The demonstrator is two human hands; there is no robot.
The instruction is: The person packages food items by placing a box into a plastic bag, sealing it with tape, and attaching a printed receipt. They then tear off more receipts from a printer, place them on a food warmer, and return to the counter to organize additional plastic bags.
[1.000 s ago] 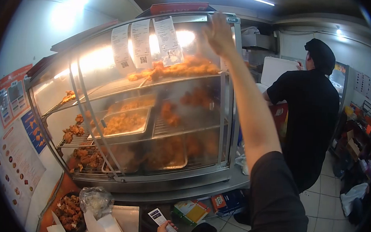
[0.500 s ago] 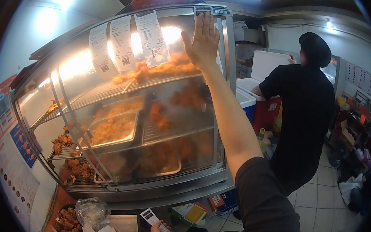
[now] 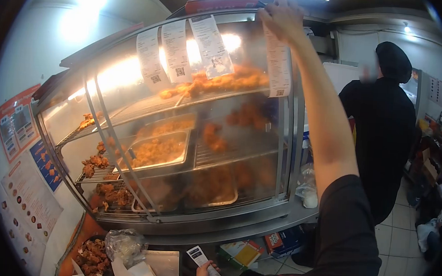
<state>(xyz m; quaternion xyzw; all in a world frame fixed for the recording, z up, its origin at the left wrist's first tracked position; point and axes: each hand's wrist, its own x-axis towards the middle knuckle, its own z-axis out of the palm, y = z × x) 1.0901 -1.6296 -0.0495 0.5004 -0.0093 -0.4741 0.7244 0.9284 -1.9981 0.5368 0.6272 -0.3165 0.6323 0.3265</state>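
Note:
My right hand (image 3: 283, 21) is raised to the top right corner of a glass food warmer (image 3: 175, 218). Its fingers are bent together over the upper end of a long printed receipt (image 3: 280, 71), which hangs down the glass; the fingertips are partly blurred. Low in the view, my left hand (image 3: 203, 275) grips another receipt (image 3: 197, 256), tilted, with a dark printed header. Three more receipts hang along the warmer's top edge, one of them the nearest receipt (image 3: 210, 44). Behind the glass, fried chicken (image 3: 234, 79) lies on wire racks, and a metal tray (image 3: 156, 164) holds small fried pieces.
A co-worker in black (image 3: 386, 128) stands to the right with their back to me. Below the warmer are a bowl of fried chicken (image 3: 94, 262), a clear plastic bag (image 3: 126, 246) and coloured boxes (image 3: 240, 252). Posters (image 3: 27, 197) hang at left.
My right hand has gone from lying flat with fingers spread to bent over the receipt's top. The view has shifted left, and the co-worker has turned slightly. My left hand keeps its receipt.

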